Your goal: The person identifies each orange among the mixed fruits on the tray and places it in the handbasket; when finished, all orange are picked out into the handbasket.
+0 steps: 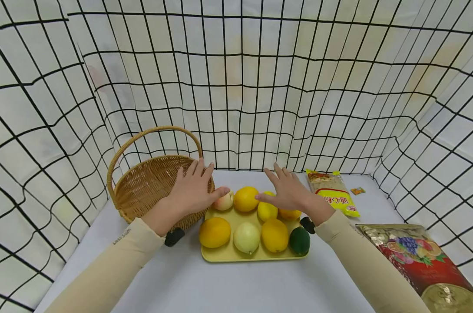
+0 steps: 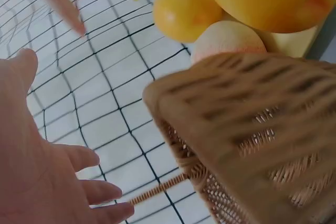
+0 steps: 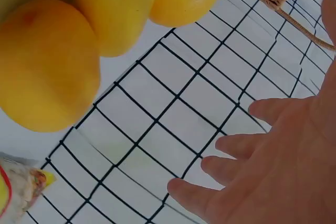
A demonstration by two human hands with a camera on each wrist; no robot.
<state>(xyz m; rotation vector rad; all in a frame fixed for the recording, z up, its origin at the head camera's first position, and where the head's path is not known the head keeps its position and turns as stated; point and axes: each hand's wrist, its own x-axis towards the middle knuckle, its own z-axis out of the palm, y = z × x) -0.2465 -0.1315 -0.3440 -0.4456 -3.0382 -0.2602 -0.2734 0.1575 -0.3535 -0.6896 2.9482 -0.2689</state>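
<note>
Hands first: both are spread flat with the fingers straight, hovering palm-down and holding nothing as far as I can see. The left hand [image 1: 192, 190] sits over the near right rim of the wicker basket [image 1: 142, 187], thumb tip reaching toward the pale peach [image 1: 224, 201]; whether it touches the fruit I can't tell. The right hand [image 1: 289, 191] floats above the far right part of the yellow tray [image 1: 240, 257], thumb pointing left at the orange [image 1: 246, 198] in the far row. That tray lies in the middle of the desk [image 1: 220, 287], just right of the basket, long axis running left to right, and the fruit is packed in two rows, probably so nothing rolls off. Near row, left to right: another orange [image 1: 214, 232], a pale round fruit [image 1: 246, 237], a lemon [image 1: 275, 235] and a dark green one [image 1: 299, 240]. The basket's handle arches over it, roughly near to far. Off to the right lie a yellow snack bag [image 1: 334, 192] and a shiny red-and-gold bag [image 1: 420, 256].
</note>
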